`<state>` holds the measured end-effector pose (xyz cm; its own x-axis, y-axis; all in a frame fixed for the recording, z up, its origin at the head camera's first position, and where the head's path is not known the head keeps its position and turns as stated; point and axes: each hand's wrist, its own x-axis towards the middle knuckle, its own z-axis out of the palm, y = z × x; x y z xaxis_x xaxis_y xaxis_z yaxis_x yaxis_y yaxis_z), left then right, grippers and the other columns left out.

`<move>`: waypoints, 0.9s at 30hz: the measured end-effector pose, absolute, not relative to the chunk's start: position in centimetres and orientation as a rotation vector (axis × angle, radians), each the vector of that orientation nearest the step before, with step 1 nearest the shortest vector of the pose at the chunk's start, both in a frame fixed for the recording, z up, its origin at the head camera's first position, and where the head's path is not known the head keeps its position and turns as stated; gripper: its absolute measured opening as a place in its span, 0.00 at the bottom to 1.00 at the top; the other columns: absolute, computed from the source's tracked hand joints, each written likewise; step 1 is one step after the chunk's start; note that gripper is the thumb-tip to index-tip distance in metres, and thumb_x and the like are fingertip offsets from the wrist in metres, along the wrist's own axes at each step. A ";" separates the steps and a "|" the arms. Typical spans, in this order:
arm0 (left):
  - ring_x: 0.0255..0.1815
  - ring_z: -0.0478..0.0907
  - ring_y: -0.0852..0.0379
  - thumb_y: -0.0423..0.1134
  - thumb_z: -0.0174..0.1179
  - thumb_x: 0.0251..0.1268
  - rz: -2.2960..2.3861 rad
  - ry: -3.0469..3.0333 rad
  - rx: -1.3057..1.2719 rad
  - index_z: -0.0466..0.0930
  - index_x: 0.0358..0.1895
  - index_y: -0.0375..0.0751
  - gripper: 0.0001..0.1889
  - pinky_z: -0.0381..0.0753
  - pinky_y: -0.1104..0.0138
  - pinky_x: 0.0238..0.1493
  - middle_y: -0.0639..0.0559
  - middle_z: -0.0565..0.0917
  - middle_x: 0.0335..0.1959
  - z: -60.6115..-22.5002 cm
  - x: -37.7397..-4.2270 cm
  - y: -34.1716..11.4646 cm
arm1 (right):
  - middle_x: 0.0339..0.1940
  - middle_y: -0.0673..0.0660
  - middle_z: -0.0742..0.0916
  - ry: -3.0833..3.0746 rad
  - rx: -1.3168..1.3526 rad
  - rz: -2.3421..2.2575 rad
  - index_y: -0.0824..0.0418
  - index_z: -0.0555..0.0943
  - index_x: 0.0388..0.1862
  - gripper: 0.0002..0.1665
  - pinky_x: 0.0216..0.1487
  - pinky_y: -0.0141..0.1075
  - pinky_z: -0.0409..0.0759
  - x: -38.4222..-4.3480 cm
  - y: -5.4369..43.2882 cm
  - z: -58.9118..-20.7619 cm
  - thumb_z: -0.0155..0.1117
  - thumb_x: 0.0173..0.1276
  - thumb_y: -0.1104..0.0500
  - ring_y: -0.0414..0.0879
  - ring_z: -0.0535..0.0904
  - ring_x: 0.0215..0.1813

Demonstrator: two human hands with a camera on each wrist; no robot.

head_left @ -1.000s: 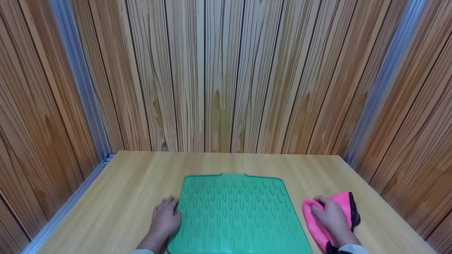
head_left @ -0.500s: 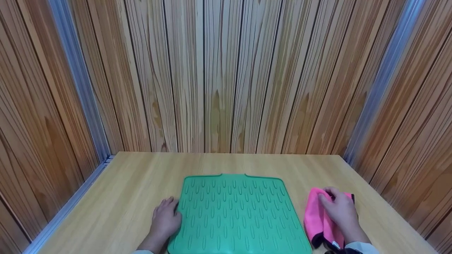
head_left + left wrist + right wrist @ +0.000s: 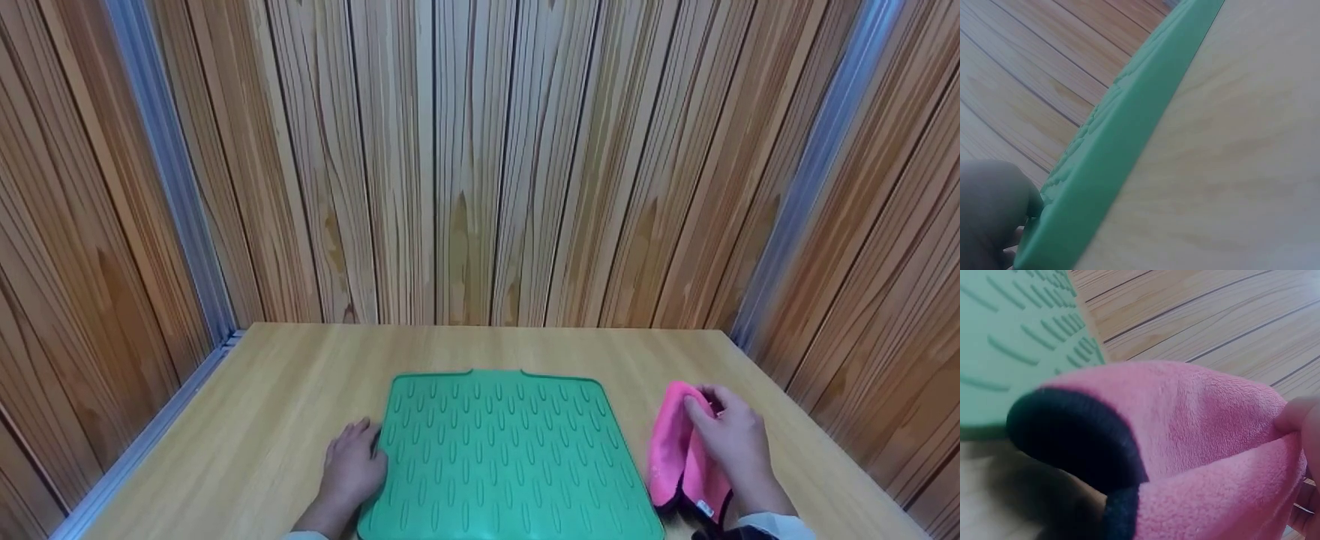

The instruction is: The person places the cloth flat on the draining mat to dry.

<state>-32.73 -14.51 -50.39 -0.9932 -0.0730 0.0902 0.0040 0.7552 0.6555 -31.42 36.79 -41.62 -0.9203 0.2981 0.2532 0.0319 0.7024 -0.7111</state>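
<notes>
A green board [image 3: 495,457] covered in raised oval ridges lies flat on the table. At its left edge rests my left hand [image 3: 351,465], fingers loosely extended forward and the thumb against the side. The left wrist view shows the board's thick side wall [image 3: 1112,140] with part of that hand [image 3: 991,214] next to it. To the right of the board, my right hand [image 3: 735,439] pinches a pink cleaning cloth [image 3: 675,450] between thumb and fingers. The cloth hangs folded, its black trim [image 3: 1078,433] curling downward near the board's right side.
The light wooden table [image 3: 262,397] has its back edge against a wood-plank wall [image 3: 465,187]. Further plank walls stand at left and right, with metal strips [image 3: 169,165] at the corners.
My right hand has lifted the cloth and moved slightly up and right. The cloth went from spread on the table to hanging folded from the fingers. Left hand and board have stayed put.
</notes>
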 end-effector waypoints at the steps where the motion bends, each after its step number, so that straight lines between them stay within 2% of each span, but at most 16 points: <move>1: 0.77 0.50 0.27 0.32 0.49 0.68 -1.061 -2.833 0.052 0.70 0.69 0.28 0.26 0.41 0.35 0.75 0.29 0.63 0.74 -50.4 -32.7 -14.5 | 0.54 0.66 0.83 -2.543 -0.253 1.057 0.63 0.76 0.65 0.30 0.49 0.43 0.81 -31.3 36.7 -41.5 0.62 0.74 0.44 0.56 0.78 0.51; 12: 0.77 0.50 0.28 0.33 0.49 0.69 -1.064 -2.833 0.052 0.70 0.70 0.28 0.26 0.42 0.36 0.75 0.29 0.63 0.75 -50.2 -32.6 -14.5 | 0.47 0.61 0.85 -2.426 -0.205 1.029 0.60 0.80 0.60 0.25 0.38 0.25 0.76 -30.6 35.6 -40.0 0.64 0.73 0.46 0.51 0.77 0.47; 16: 0.77 0.49 0.28 0.34 0.49 0.69 -1.062 -2.835 0.052 0.69 0.70 0.28 0.26 0.41 0.35 0.75 0.29 0.62 0.75 -50.1 -32.7 -14.4 | 0.48 0.61 0.84 -2.409 -0.199 1.064 0.59 0.79 0.61 0.26 0.38 0.25 0.78 -30.2 35.1 -39.4 0.64 0.73 0.45 0.52 0.77 0.47; 23: 0.78 0.48 0.28 0.34 0.48 0.70 -1.065 -2.857 0.082 0.68 0.71 0.29 0.27 0.39 0.36 0.76 0.29 0.61 0.76 -50.3 -32.9 -14.7 | 0.50 0.60 0.83 -2.395 -0.177 1.145 0.57 0.79 0.62 0.27 0.43 0.32 0.81 -30.3 33.1 -38.3 0.64 0.72 0.42 0.53 0.77 0.50; 27: 0.78 0.48 0.28 0.34 0.48 0.70 -1.066 -2.863 0.074 0.68 0.71 0.28 0.27 0.39 0.36 0.76 0.29 0.61 0.76 -50.5 -33.0 -14.6 | 0.50 0.59 0.83 -2.377 -0.168 1.179 0.56 0.79 0.61 0.25 0.43 0.32 0.82 -30.4 31.8 -38.1 0.65 0.72 0.44 0.52 0.77 0.49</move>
